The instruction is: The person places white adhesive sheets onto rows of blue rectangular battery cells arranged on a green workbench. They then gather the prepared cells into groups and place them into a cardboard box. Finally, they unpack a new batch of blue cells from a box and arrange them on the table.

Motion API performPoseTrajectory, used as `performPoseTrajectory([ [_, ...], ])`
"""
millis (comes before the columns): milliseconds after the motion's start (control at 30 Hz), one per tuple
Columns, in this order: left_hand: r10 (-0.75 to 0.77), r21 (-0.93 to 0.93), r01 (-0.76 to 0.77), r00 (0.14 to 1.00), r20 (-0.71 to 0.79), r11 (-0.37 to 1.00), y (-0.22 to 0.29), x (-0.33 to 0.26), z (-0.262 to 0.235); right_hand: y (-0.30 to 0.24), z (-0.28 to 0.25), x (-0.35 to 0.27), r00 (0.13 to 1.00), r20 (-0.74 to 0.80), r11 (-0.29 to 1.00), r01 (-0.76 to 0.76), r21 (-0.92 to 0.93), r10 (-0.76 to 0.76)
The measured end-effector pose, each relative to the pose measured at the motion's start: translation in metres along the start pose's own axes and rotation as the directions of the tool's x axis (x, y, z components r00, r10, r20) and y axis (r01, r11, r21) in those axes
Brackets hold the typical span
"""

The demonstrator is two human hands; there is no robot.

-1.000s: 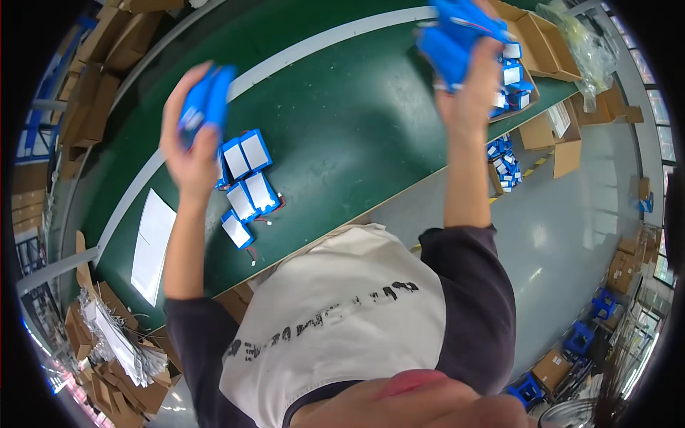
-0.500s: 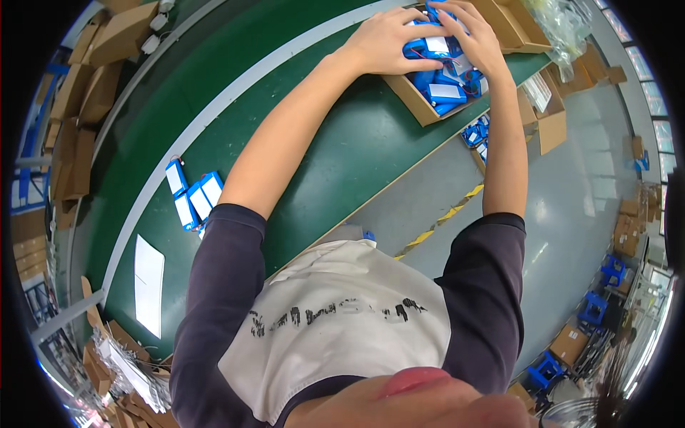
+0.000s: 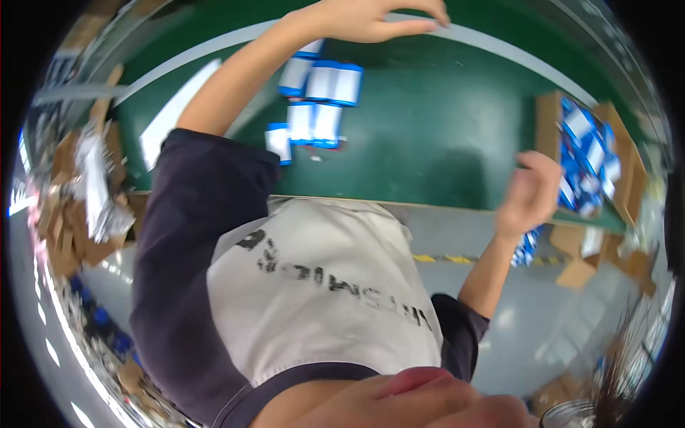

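My left hand (image 3: 382, 18) is over the far side of the green table, thumb and fingers apart with nothing visible between them; the top edge cuts part of it off. Below that wrist, several blue battery packs with white labels (image 3: 326, 82) lie flat in uneven rows. At the right, my right hand (image 3: 534, 192) is beside the near left corner of an open cardboard box (image 3: 548, 118). Its fingers look curled but are smeared by motion, and whatever they may hold is hidden. Jumbled blue battery packs (image 3: 586, 146) fill the box.
A white sheet (image 3: 175, 118) lies on the green table (image 3: 421, 128) at the left, partly behind my left forearm. Under the table's right edge are more blue packs (image 3: 526, 247) and an open carton (image 3: 571, 267). Cardboard and wrapping (image 3: 93, 185) are piled at the far left.
My view has swung left. Both hands have left the packs in the box; my left hand has moved left over the table, while my right hand is beside the box.
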State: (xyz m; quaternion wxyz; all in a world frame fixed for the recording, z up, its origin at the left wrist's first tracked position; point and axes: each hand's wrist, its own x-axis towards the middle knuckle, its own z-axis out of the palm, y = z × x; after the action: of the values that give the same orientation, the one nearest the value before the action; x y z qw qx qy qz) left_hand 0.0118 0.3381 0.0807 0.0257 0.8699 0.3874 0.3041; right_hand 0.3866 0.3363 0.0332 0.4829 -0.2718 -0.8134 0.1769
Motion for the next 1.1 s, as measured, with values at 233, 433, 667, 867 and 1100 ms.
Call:
performPoseTrajectory([
  [233,-0.311,0.16,0.304,0.95,0.017,0.939,-0.026,-0.164,0.005,-0.059,0.184,0.04,0.745,0.512,0.904,0.349,0.247,-0.428],
  [433,-0.442,0.015,0.448,0.886,-0.14,0.894,-0.004,-0.2,-0.013,-0.032,0.22,0.061,0.652,0.592,0.88,0.387,0.277,-0.473],
  [667,-0.484,0.148,0.49,0.872,-0.075,0.859,0.052,-0.22,-0.023,-0.034,0.201,0.058,0.7,0.614,0.926,0.34,0.164,-0.365],
  [867,-0.335,0.289,0.33,0.942,-0.034,0.898,0.037,-0.207,-0.001,-0.042,0.226,0.057,0.717,0.576,0.896,0.439,0.065,-0.393],
  [1100,-0.351,0.189,0.43,0.872,-0.341,0.883,0.083,-0.231,-0.011,-0.055,0.205,0.046,0.798,0.492,0.931,0.233,0.281,-0.348],
])
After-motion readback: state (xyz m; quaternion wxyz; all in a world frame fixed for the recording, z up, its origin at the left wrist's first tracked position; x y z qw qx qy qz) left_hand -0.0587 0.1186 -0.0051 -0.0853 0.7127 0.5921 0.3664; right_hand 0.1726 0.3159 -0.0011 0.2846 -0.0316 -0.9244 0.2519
